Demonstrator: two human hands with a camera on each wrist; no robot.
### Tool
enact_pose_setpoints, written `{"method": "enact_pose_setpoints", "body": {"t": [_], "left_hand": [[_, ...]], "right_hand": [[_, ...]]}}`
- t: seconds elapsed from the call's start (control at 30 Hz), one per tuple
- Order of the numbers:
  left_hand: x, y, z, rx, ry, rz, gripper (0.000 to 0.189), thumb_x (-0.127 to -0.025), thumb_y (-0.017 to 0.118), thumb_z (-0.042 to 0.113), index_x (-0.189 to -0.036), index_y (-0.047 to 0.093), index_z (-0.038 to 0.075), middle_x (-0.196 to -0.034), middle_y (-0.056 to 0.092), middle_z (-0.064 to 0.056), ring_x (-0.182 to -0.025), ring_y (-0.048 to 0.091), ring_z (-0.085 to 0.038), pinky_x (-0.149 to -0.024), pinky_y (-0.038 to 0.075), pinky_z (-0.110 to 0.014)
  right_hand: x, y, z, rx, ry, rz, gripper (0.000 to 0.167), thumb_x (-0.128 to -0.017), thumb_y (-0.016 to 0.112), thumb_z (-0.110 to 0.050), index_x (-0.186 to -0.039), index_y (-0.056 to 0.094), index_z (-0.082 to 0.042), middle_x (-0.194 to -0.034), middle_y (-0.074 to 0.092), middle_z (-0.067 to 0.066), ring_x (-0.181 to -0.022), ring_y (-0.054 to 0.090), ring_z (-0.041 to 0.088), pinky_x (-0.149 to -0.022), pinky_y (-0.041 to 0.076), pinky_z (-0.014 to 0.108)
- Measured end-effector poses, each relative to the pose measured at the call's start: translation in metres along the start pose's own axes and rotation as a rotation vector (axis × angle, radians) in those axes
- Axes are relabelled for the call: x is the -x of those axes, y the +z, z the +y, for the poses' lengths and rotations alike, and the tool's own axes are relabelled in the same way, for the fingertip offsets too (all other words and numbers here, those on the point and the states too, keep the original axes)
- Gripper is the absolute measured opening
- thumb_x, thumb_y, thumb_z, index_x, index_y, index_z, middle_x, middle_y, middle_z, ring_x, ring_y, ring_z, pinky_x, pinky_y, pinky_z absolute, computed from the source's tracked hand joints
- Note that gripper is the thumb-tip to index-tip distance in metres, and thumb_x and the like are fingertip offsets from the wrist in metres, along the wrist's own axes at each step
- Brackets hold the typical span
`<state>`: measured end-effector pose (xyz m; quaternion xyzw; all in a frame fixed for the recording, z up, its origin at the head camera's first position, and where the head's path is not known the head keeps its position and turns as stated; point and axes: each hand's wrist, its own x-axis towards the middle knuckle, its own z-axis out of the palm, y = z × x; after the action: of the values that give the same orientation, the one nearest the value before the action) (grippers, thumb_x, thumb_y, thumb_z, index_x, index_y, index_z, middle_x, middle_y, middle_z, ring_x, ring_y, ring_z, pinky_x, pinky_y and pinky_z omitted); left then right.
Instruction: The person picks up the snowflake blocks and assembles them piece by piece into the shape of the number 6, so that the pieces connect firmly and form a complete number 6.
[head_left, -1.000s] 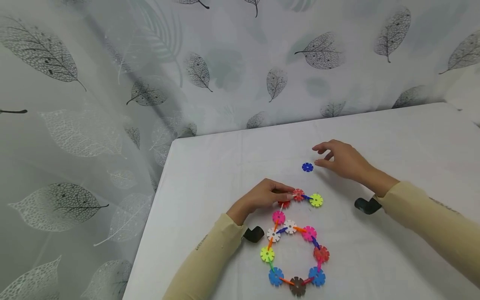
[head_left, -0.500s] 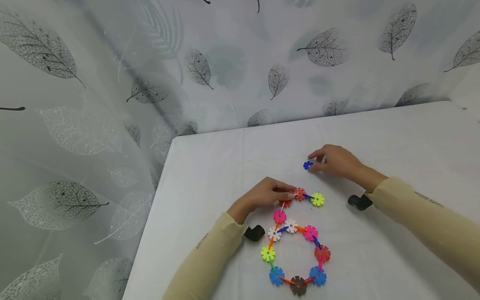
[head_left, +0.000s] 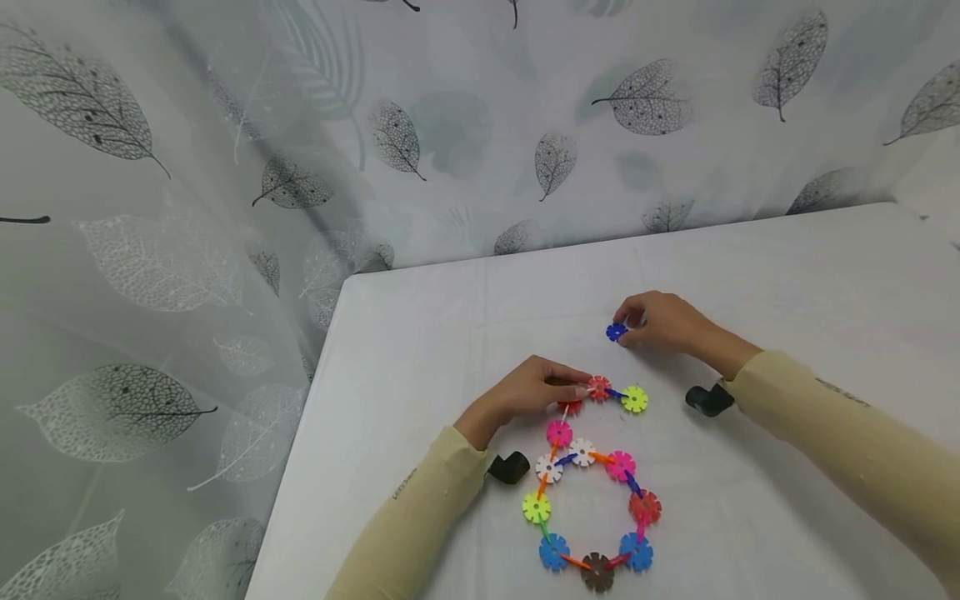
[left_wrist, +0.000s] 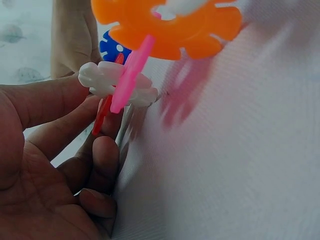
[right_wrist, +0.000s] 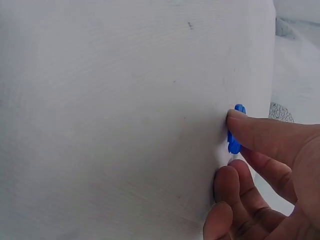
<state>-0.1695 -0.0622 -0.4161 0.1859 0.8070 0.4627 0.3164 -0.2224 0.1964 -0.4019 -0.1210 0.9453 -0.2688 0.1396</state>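
Observation:
Notched plastic snowflake discs, slotted together in a many-coloured chain, lie on the white table; one is a brown disc (head_left: 597, 572) at the near end of the loop. At the chain's upper part, my left hand (head_left: 525, 388) pinches a white disc (left_wrist: 102, 79) between thumb and fingers, beside a red disc (head_left: 599, 387). A yellow disc (head_left: 634, 399) ends the chain on the right. Farther back, my right hand (head_left: 663, 321) holds a single blue disc (head_left: 617, 332) by its edge, thumb on one side. The right wrist view shows this blue disc edge-on, close over the cloth.
The white-covered table (head_left: 420, 333) has its left edge beside a leaf-patterned curtain (head_left: 465, 150), which also hangs behind it. Black wrist cameras stick out from both sleeves, the left camera (head_left: 509, 468) close beside the chain.
My right hand has come down to the blue disc from the right, and its thumb and finger have closed on it. The left hand stays in place on the chain.

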Motion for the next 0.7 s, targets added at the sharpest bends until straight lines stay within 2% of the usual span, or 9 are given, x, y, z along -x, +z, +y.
{"method": "enact_pose_setpoints", "body": {"t": [0.17, 0.33, 0.5, 0.7], "left_hand": [[0.001, 0.000, 0.001, 0.009, 0.011, 0.001, 0.032, -0.097, 0.070, 0.028, -0.127, 0.073, 0.016, -0.112, 0.071, 0.012, -0.091, 0.054, -0.007, -0.076, 0.042, -0.024], [0.001, 0.000, 0.002, -0.007, 0.010, 0.005, 0.031, -0.097, 0.070, 0.028, -0.126, 0.074, 0.016, -0.112, 0.071, 0.012, -0.090, 0.054, -0.006, -0.076, 0.042, -0.023], [0.000, 0.000, 0.001, -0.017, 0.004, 0.005, 0.030, -0.097, 0.070, 0.028, -0.126, 0.074, 0.017, -0.109, 0.070, 0.012, -0.088, 0.053, -0.007, -0.074, 0.041, -0.024], [0.000, 0.000, 0.000, -0.022, 0.000, 0.004, 0.031, -0.097, 0.070, 0.028, -0.126, 0.074, 0.018, -0.111, 0.070, 0.012, -0.091, 0.053, -0.007, -0.075, 0.041, -0.024]], "right_hand": [[0.000, 0.001, 0.000, -0.033, 0.011, 0.003, 0.035, -0.085, 0.082, -0.016, -0.113, 0.068, -0.002, -0.106, 0.066, 0.014, -0.095, 0.059, 0.031, -0.081, 0.051, 0.046], [0.006, 0.001, 0.002, -0.094, -0.004, 0.043, 0.026, -0.087, 0.080, -0.012, -0.108, 0.067, -0.003, -0.102, 0.066, 0.012, -0.092, 0.060, 0.029, -0.080, 0.052, 0.044], [0.015, -0.001, 0.006, -0.123, -0.017, 0.078, 0.022, -0.089, 0.077, -0.011, -0.107, 0.069, -0.002, -0.095, 0.066, 0.008, -0.087, 0.061, 0.026, -0.075, 0.052, 0.038], [0.032, -0.002, 0.011, -0.148, -0.030, 0.058, 0.021, -0.091, 0.075, -0.011, -0.108, 0.070, -0.001, -0.093, 0.067, 0.006, -0.078, 0.064, 0.019, -0.068, 0.053, 0.032]]}}
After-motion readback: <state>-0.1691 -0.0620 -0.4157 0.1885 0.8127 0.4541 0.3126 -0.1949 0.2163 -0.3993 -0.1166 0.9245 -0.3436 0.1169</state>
